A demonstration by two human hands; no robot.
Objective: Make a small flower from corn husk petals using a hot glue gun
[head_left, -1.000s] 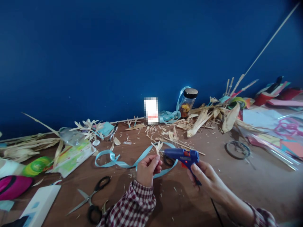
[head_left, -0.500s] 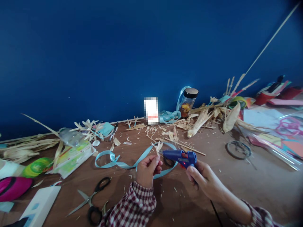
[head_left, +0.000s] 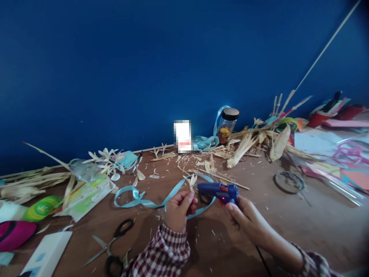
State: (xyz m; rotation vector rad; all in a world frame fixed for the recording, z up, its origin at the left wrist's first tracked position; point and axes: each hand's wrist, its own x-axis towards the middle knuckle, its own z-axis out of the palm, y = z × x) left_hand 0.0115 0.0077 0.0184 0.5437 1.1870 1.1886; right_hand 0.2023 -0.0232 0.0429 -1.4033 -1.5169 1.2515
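Note:
Between the thumb and fingers of my left hand point(head_left: 182, 206) is a small pale corn husk flower point(head_left: 193, 181), its petals pointing up. My right hand point(head_left: 249, 217) grips the handle of a blue glue gun point(head_left: 215, 189), which lies almost level and has a small red light on. The gun's nozzle points left at the flower, close to it; I cannot tell whether they touch. A light blue ribbon point(head_left: 152, 202) curls over the table behind my left hand. Open scissors point(head_left: 111, 246) with black handles lie left of my left sleeve.
Corn husks point(head_left: 245, 148), a glass jar point(head_left: 227, 127) and husk scraps lie along the blue wall. A cluster of husk flowers point(head_left: 106, 157) is at the left, with a white box point(head_left: 47, 254) nearer. A dark wire coil point(head_left: 290, 182) and coloured papers point(head_left: 314, 142) are on the right.
The gun's nozzle and the flower are slightly closer together. Both hands keep their grips, and the whole view has shifted a little.

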